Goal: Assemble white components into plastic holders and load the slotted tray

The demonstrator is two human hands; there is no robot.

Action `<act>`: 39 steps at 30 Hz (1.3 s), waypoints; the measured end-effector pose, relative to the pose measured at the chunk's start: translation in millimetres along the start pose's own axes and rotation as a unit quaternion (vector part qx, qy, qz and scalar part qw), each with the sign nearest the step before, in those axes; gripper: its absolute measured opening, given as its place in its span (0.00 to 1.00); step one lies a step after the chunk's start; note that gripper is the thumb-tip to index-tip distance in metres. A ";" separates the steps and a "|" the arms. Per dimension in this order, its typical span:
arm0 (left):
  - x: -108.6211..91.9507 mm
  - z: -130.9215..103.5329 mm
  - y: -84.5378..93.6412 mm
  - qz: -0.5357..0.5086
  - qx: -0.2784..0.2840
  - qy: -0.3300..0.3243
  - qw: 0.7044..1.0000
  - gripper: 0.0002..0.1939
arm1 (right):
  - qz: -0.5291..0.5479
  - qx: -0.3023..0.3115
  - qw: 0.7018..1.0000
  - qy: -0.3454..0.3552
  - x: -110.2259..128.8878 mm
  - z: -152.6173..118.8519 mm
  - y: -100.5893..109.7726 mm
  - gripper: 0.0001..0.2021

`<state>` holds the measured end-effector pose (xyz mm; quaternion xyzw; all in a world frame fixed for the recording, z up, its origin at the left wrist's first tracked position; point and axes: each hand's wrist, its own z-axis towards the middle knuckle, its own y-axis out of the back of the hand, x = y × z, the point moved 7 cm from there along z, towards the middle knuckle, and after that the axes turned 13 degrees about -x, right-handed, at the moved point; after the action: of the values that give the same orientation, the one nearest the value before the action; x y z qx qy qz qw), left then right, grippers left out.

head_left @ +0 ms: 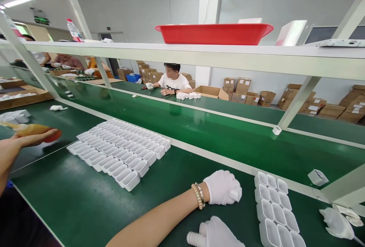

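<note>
My left hand (222, 188), in a white glove with bead bracelets at the wrist, is closed above the green bench. A small white block-like piece (235, 194) shows at its fingertips; its kind is unclear. Nearer the bottom edge is my right hand (218, 233), also gloved, with fingers bent and partly cut off by the frame. A ribbed white finger or wrapping (196, 239) points left from it; whatever it grips is hidden. Right of both hands stand rows of open white plastic cases (275, 203). A larger block of similar white cases (119, 150) lies to the left.
A neighbour's hand (31, 138) holds a yellow-orange item at left. Overhead runs a shelf (137, 51) with a red tray (213, 34). Loose white boxes (318, 177) lie beyond the rail, and a crumpled glove (338, 222) lies right. A person (175, 81) sits opposite.
</note>
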<state>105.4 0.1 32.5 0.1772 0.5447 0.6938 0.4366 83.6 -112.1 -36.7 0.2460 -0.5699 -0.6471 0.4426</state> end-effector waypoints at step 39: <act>19.2 -17.4 -4.9 -0.080 -0.027 0.065 0.994 0.10 | -0.043 0.034 0.997 -0.045 -17.5 -8.3 -39.7 0.11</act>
<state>84.2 5.0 17.6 0.0759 0.5653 0.6814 0.4587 87.3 -103.2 -79.8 0.2557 -0.6002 -0.6558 0.3798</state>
